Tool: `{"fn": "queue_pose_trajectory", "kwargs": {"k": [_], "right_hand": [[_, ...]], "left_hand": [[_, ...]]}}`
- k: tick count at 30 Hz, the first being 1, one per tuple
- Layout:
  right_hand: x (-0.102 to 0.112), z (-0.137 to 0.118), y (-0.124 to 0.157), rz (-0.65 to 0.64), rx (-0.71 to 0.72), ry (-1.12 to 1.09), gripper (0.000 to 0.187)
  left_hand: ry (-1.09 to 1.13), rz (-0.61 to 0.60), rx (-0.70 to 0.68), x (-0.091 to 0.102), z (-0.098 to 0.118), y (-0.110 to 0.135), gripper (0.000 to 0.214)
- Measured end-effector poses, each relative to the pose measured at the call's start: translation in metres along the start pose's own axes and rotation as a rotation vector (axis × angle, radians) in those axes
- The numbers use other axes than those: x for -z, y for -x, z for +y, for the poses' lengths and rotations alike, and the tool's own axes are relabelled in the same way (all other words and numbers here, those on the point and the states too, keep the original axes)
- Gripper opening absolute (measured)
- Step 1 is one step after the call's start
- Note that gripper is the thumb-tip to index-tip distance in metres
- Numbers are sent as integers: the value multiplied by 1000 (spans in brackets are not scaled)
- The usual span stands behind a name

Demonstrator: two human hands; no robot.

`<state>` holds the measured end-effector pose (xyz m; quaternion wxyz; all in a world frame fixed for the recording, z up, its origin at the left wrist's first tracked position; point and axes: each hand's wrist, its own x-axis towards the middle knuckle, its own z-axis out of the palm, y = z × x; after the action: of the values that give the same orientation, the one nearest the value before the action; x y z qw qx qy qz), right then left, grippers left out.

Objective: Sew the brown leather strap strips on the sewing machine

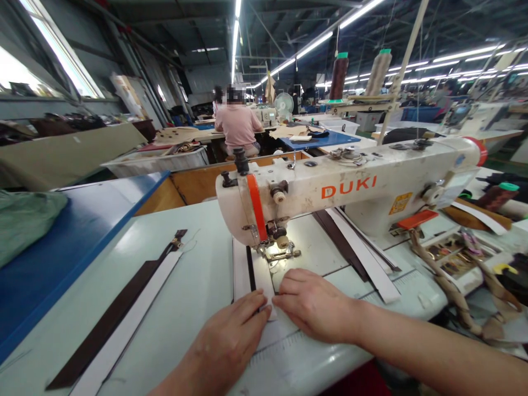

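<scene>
A white strip (263, 278) with a dark band along it runs under the presser foot (264, 250) of a sewing machine (305, 181) marked DUKI. My left hand (233, 335) presses its fingertips on the near end of this strip, thumb and fingers close together. From the other side, my right hand (315, 305) has its curled fingers pinched at the strip's right edge, just in front of the needle area. The machine's lamp lights the metal plate there. Both palms hide the strip's closest part.
Left on the table (198, 275) lie a dark brown strip (103, 324) and a white strip (132, 324). More strips (358, 247) sit under the machine arm. A tray (457, 258) of small parts stands right. Ahead sits a person in pink (239, 124).
</scene>
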<state>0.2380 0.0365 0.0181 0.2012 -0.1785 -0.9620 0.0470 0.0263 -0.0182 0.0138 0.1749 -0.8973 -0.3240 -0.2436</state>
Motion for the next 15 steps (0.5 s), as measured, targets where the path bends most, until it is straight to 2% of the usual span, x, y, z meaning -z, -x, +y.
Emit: {"fn": "queue_pose_trajectory", "kwargs": {"k": [9, 15], "right_hand": [[-11, 24, -24, 57, -78, 56, 14], [-18, 27, -30, 83, -150, 72, 13]], "left_hand": [[-42, -43, 17, -13, -35, -14, 37], [-73, -45, 14, -22, -60, -21, 42]]}}
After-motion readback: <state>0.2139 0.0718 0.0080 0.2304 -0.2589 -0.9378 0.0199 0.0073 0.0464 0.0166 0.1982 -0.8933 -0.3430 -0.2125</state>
